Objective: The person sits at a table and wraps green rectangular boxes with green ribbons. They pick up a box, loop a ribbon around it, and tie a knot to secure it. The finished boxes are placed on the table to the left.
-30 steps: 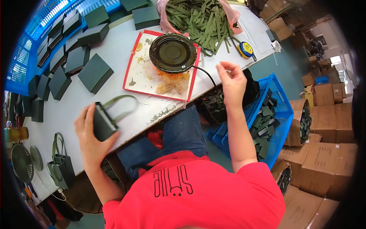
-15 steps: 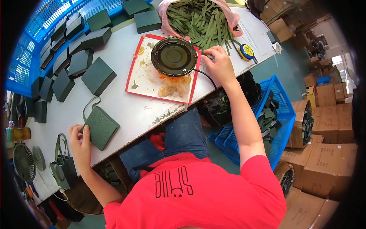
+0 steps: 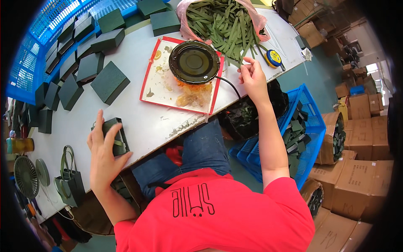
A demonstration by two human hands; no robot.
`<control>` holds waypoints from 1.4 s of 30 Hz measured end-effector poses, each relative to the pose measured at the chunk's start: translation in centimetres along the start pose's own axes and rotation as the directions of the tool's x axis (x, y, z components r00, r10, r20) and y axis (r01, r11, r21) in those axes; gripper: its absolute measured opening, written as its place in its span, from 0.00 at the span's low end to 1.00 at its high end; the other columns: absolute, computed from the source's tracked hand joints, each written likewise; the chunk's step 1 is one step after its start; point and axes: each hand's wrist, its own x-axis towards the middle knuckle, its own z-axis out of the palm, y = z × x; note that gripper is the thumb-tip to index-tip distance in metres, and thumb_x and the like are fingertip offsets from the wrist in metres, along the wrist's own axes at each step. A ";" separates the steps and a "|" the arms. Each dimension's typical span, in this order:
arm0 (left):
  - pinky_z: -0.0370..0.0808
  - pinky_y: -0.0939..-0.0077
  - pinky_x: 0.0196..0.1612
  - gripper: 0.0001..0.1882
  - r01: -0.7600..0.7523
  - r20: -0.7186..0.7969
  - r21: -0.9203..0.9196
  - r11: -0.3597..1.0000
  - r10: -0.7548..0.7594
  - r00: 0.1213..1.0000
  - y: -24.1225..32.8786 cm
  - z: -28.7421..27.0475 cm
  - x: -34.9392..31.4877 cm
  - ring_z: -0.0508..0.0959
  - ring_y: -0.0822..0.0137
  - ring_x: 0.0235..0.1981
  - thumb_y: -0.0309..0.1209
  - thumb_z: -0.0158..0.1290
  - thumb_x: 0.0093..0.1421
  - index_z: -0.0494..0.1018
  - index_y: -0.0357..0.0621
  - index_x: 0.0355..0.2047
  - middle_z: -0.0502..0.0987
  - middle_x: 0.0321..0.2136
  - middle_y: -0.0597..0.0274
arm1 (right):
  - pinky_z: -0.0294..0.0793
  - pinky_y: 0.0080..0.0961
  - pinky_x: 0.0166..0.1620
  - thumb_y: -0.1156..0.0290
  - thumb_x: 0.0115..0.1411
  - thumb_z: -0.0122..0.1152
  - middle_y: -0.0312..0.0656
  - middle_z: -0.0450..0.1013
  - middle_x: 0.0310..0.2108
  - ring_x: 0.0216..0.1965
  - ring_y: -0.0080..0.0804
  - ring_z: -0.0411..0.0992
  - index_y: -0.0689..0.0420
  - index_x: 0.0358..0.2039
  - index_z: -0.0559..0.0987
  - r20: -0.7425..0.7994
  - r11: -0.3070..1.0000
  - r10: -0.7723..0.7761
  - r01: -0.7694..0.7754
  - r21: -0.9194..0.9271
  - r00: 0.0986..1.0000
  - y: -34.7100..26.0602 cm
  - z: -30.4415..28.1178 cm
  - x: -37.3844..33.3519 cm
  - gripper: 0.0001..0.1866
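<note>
My left hand (image 3: 100, 153), fingers and thumb spread, is at a small dark green box-shaped bag (image 3: 115, 125) near the table's front edge. The bag stands on edge; fingers cover part of it, and a green strap shows at its near side. Whether the fingers press on it, I cannot tell. My right hand (image 3: 254, 82), fingers curled together, is beside the pink plastic bag (image 3: 183, 19) of green strips (image 3: 226, 29); what lies between its fingertips is hidden. Left of that hand, a round black hot pot (image 3: 194, 61) sits on a red-edged white tray (image 3: 147, 86) with amber residue.
Several dark green boxes (image 3: 110, 82) lie at the left, beside a blue crate (image 3: 25, 69). A finished-looking green handled bag (image 3: 70, 185) and a fan (image 3: 27, 177) stand at lower left. A tape measure (image 3: 273, 59) is at far right. Blue crates (image 3: 312, 126) and cartons (image 3: 357, 180) stand beyond the table.
My left hand has opened out around the box-shaped bag, which has gone from lying flat to standing on edge. My right hand has moved right, away from the pot's side.
</note>
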 end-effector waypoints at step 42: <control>0.59 0.54 0.65 0.48 0.041 -0.069 0.004 0.999 -0.041 0.997 1.5 2.4 0.6 0.64 0.49 0.62 0.37 0.72 0.36 0.68 0.43 0.61 0.67 0.63 0.55 | 0.62 0.15 0.26 0.67 0.70 0.54 0.31 0.71 0.25 0.22 0.14 0.62 0.62 0.42 0.76 0.028 0.923 0.036 -0.044 0.382 0.999 -10.3 -3.4 -2.2 0.10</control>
